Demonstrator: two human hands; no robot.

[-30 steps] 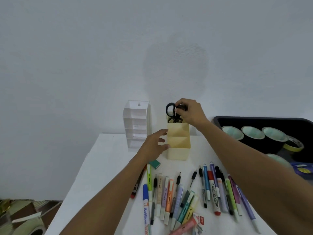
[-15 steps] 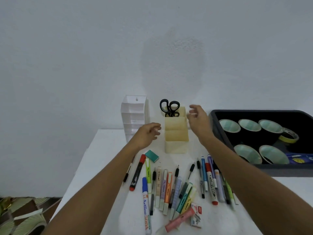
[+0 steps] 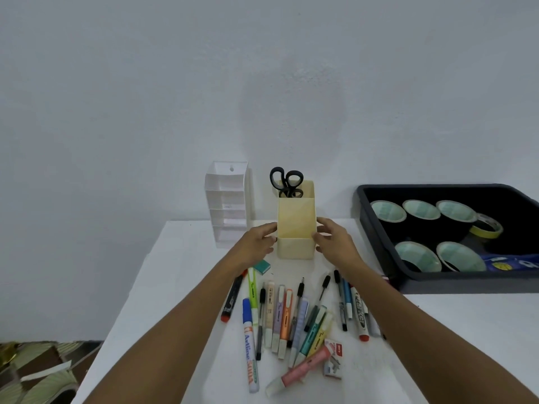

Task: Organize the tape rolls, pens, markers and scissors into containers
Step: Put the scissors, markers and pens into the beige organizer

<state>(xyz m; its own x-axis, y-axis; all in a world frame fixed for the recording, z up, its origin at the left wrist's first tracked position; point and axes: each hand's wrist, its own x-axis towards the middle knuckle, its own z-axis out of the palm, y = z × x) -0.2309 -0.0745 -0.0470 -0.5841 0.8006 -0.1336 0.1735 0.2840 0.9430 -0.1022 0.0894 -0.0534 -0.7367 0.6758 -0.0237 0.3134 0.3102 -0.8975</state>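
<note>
A cream compartment holder point(image 3: 296, 220) stands on the white table point(image 3: 180, 272) near the wall. Black scissors point(image 3: 285, 182) stand handles-up in its rear compartment. My left hand point(image 3: 256, 243) presses its left side and my right hand point(image 3: 335, 243) its right side, so the holder is gripped between them. Several pens and markers point(image 3: 291, 313) lie loose on the table in front of it, between my forearms. Several tape rolls point(image 3: 421, 209) and a yellow tape roll point(image 3: 485, 227) lie in a black tray point(image 3: 376, 228) on the right.
A white tiered holder point(image 3: 227, 205) stands left of the cream one, against the wall. A teal eraser point(image 3: 262, 266) lies by my left wrist, and a small staple box point(image 3: 332, 363) near the front pens. The table's left edge drops to a patterned floor point(image 3: 38, 371).
My right hand let go of the scissors, which stay in the rear compartment. Both hands then came down and closed on the holder's two sides.
</note>
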